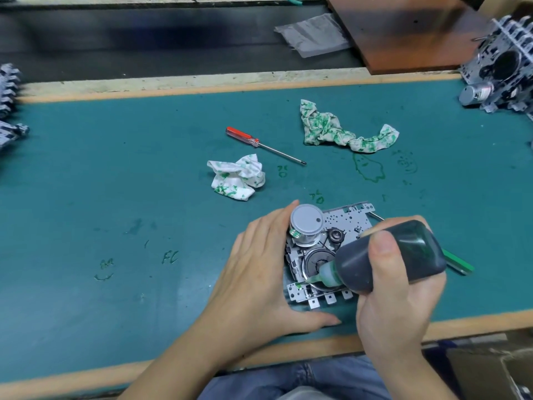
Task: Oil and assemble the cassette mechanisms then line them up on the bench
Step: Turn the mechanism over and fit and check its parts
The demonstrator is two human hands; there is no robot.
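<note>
— Where is the mechanism sitting?

— The cassette mechanism point(340, 226) lies flat on the green surface point(115, 197), near its front edge, with its silver motor point(306, 223) at the upper left and a dark flywheel point(317, 262) below that.

— And the hands?

— The left hand point(259, 272) cups the mechanism's left side, fingers along the edge by the motor and the thumb stretched out under the lower edge. The right hand point(395, 298) is wrapped around a dark oil bottle point(403, 255), tilted so its green nozzle point(323, 277) points down-left onto the plate just below the flywheel.

— Anything else around?

— A red-handled screwdriver point(259, 143) lies farther back, well apart from the mechanism. Two green-stained rags: a crumpled rag point(236, 177) just below the screwdriver, and a long twisted rag point(340, 131) to the right. More mechanisms point(501, 62) stand at the far right corner (others at the left edge are blurred). A green-handled tool point(458, 264) shows from behind the bottle.
</note>
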